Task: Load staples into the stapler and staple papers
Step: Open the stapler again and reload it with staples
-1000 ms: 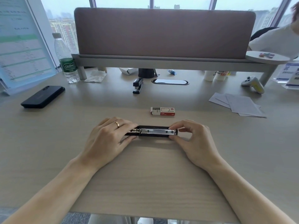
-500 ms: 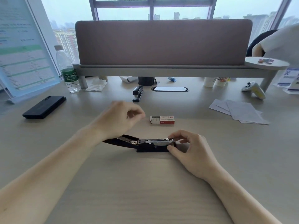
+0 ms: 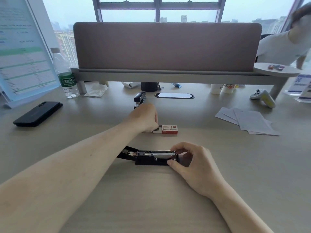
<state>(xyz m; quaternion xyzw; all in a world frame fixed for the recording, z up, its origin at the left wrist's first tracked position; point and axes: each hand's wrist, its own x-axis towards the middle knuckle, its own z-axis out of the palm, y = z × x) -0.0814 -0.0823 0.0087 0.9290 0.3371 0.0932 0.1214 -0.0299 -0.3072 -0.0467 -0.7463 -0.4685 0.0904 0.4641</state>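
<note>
Head view: left hand (image 3: 144,117) reaches forward, fingers pinched at the open end of the staple box (image 3: 165,129). Nearer the body, right hand (image 3: 191,163) pinches the opened stapler (image 3: 151,157) at its right end.

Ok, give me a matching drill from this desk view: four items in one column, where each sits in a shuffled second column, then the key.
Items
1. opened stapler
2. staple box
3. phone
4. loose papers

Places
A. far left of the desk, lying flat
B. nearest the desk's front edge, steadied by the right hand
C. right side of the desk, fanned out
D. mid desk, at the left hand fingertips

Pairs: 1-B, 2-D, 3-A, 4-C
</note>
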